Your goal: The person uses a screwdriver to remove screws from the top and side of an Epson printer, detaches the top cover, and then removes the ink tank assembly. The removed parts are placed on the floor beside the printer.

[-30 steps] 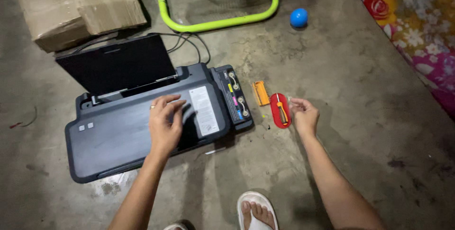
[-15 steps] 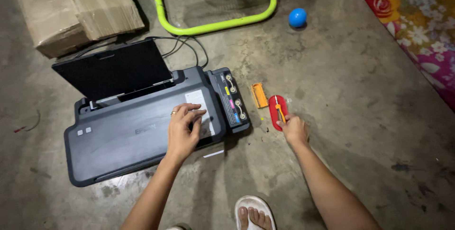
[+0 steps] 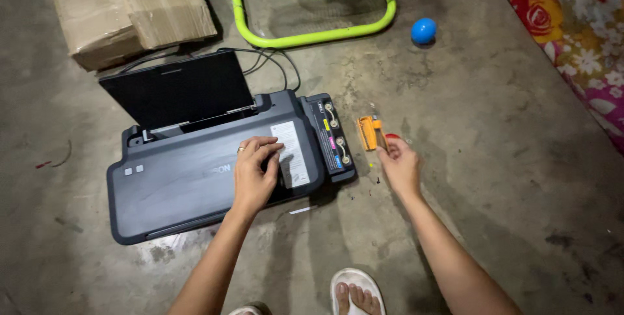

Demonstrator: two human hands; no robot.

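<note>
The printer (image 3: 195, 178) lid is pressed by the left hand (image 3: 252, 175), fingers spread flat. A red tool (image 3: 392, 137) is covered by the right hand (image 3: 400, 165); its fingers' grip cannot be told.

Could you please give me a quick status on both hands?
Left hand flat on printer lid. Right hand covering red tool beside orange clip. Nothing obstructing.

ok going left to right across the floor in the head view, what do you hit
Dark printer → left hand resting on its lid → ink tank unit on the printer's side → orange piece → right hand → flowered mat
</note>
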